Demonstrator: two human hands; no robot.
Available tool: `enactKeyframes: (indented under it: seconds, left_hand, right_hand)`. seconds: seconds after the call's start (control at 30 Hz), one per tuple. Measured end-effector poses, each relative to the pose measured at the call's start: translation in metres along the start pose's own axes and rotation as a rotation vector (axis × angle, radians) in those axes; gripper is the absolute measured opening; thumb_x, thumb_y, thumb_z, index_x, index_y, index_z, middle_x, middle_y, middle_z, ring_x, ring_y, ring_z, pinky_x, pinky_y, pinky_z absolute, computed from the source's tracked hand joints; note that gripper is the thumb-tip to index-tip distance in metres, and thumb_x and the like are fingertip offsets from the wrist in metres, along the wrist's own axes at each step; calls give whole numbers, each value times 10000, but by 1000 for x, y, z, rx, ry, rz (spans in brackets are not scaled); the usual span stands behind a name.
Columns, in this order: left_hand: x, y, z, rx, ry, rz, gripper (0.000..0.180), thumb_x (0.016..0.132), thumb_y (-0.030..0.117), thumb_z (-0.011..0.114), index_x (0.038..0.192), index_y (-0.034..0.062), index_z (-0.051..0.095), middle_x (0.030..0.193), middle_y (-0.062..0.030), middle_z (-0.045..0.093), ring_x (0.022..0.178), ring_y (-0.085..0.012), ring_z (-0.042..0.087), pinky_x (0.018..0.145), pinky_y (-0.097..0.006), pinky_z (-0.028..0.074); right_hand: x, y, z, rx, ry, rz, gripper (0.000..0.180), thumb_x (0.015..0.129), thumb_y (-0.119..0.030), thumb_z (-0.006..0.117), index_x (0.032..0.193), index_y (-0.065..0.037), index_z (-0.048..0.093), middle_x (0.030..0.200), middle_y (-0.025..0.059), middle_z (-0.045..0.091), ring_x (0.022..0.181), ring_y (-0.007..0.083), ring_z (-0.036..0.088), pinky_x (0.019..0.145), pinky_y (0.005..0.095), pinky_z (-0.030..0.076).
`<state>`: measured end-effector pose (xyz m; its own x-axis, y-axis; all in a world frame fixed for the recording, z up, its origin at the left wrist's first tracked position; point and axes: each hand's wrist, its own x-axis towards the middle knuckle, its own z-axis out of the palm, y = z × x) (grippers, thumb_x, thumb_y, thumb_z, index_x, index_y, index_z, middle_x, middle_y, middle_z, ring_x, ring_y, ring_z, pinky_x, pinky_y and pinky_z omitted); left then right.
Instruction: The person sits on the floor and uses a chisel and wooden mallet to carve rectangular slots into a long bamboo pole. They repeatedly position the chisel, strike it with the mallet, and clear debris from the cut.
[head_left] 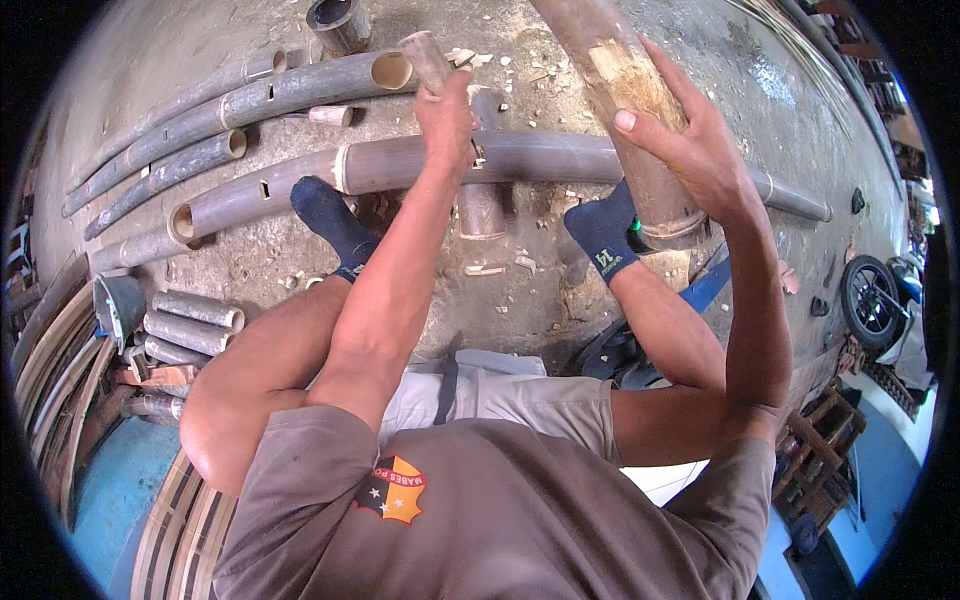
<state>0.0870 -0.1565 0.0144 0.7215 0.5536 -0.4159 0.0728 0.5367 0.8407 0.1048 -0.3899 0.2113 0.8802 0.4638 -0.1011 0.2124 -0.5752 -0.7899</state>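
Note:
My left hand point(447, 118) is closed around a chisel with a thick wooden handle point(427, 60). Its lower end meets a long brown bamboo pole point(560, 158) at a small cut. That pole lies crosswise in front of me, over a short bamboo piece point(482, 212). My right hand point(690, 140) grips a thick, club-like length of bamboo or wood point(590, 45), raised and tilted to the right of the chisel. A pale, battered patch shows on its side near my thumb. My feet in dark socks point(335, 222) rest by the pole on both sides.
Several bamboo poles with cut slots point(240, 105) lie at the far left. Short bamboo pieces point(190, 330) and a grey bucket point(120, 303) sit near my left knee. Wood chips point(525, 263) litter the concrete floor. A motorbike wheel point(870, 300) stands at the far right.

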Motion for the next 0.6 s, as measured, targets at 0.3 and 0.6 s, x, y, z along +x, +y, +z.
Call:
enactKeyframes:
  seconds: [0.3,0.6]
  left_hand:
    - [-7,-27,-8,49,8,-64,413,940,221,737,1249,31,540,865,-35,589,566,-97,491,462,-288,402]
    - [-25,-33,-9,204,-94,52,554,942,235,743,1373,-25,510,1162,-136,657,1054,-222,613,975,-375,485]
  right_hand:
    - [40,-62,-31,334,76,-123,749,917,-274,792,1513,48,469,1258,161,694,1125,236,677,977,327,543]
    - [77,-11,30,-621,-172,-391,743,881,-531,738,1423,-40,602,1094,220,745,977,281,722,859,407,574]
